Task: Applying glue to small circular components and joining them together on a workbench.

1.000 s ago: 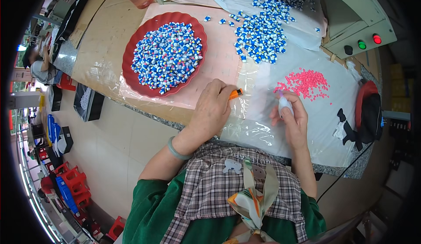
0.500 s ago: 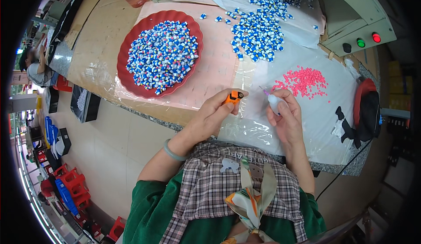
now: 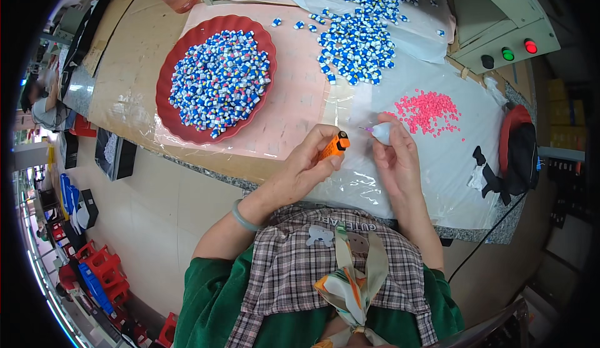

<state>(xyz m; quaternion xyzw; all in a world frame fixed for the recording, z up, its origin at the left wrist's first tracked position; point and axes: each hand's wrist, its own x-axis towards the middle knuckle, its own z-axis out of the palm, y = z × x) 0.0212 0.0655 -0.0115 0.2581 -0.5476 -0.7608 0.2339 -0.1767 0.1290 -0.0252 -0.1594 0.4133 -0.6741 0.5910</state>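
Left-hand fingers clamped, and on an orange lighter (image 3: 334, 149) at that: the left hand (image 3: 306, 164) had thumb and fingers closed round its body, the dark metal top facing the right hand (image 3: 401, 160)! Over there, right fingertips were pinched on a small whitish bottle (image 3: 382, 134), its purple nozzle (image 3: 367, 129) pointing left towards the lighter, the two near each other yet apart, both above the covered tabletop. Just beyond the right hand lay a scatter of pink bits (image 3: 430, 112), loose on the white sheet (image 3: 412, 76). Farther up, a spread of blue-and-white pieces (image 3: 357, 47) reached back under the pale machine housing (image 3: 509, 32), its green button (image 3: 507, 54) and red button (image 3: 530, 46) bright at the right. And out left, what a heap: a scalloped red bowl (image 3: 164, 89), piled with little blue, white and pink pieces (image 3: 219, 82), sat on a pink sheet (image 3: 292, 107)
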